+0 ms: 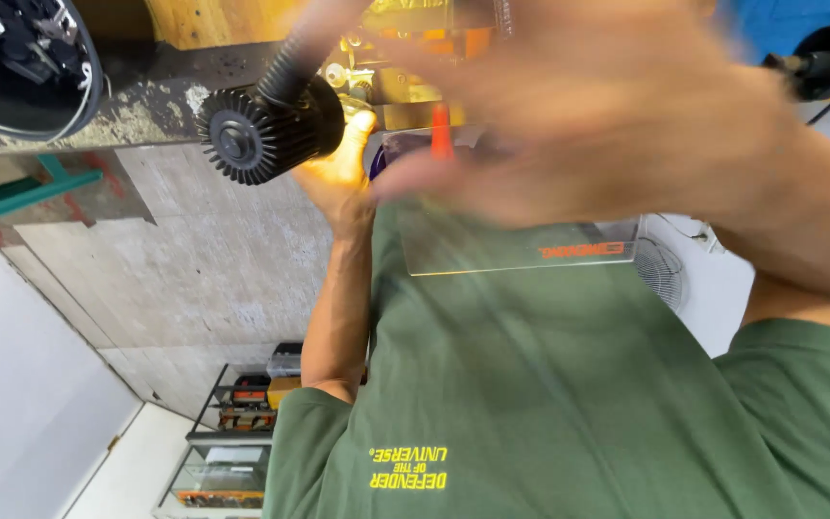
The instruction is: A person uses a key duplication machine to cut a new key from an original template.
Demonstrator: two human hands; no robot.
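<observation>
The work in hand looks to be at a brass-coloured metal machine head (pixel 377 72), which sits just right of a black, ribbed, round lamp head on a flexible hose (pixel 256 135). The left hand (pixel 343 168) is raised to it, fingers curled up against the metal just right of the lamp head; whether they grip anything I cannot tell. The right hand (pixel 578 106), further right of the lamp head, is a blur in mid-sweep, fingers spread, with nothing visible in it. Behind it, an orange cone-shaped piece (pixel 441 130) stands above a clear plastic guard plate with an orange strip (pixel 521 245). Far below the lamp head, a dark shelf rack (pixel 247 389) holds orange and black cases. The contents of a glass-fronted cabinet (pixel 223 471) under it are too small to tell.
</observation>
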